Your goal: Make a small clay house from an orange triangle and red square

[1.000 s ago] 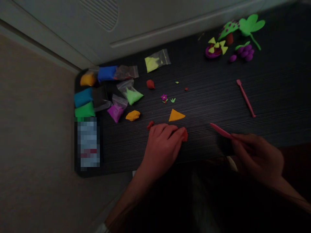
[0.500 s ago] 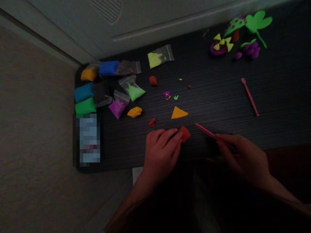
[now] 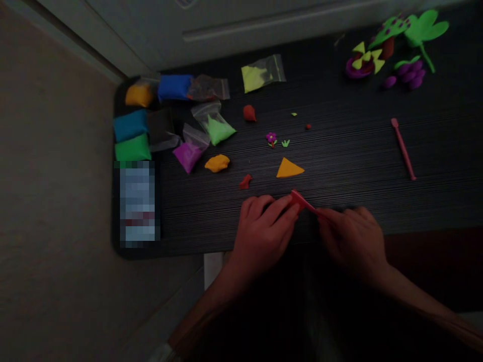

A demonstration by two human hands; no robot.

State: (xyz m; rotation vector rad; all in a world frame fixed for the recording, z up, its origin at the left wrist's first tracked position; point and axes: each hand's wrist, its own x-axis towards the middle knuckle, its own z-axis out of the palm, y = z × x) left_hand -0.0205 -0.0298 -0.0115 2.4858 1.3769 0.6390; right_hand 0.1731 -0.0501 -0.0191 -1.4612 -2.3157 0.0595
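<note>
My left hand (image 3: pixel 266 221) holds down a flat piece of red clay (image 3: pixel 297 200) on the dark tabletop, its fingertips covering part of it. A pink modelling knife (image 3: pixel 311 206) is gripped in my right hand (image 3: pixel 352 236), and its blade lies across the red piece. Just beyond my fingers is a flat orange clay triangle (image 3: pixel 290 169). A small red scrap of clay (image 3: pixel 245 182) rests above my left knuckles. Farther back sit a tiny purple clay flower (image 3: pixel 270 138) and a small green clay sprig (image 3: pixel 286 144).
Bags of coloured clay, among them a blue one (image 3: pixel 175 87) and a purple one (image 3: pixel 188 155), lie at the left near a blurred-out phone-shaped object (image 3: pixel 137 203). A second pink tool (image 3: pixel 403 150) is at right. Clay grapes (image 3: pixel 411 74) and other finished shapes stand back right.
My right hand has moved left, bringing the knife blade from beside the red clay onto it. My left hand still holds the piece. The whole view has shifted slightly.
</note>
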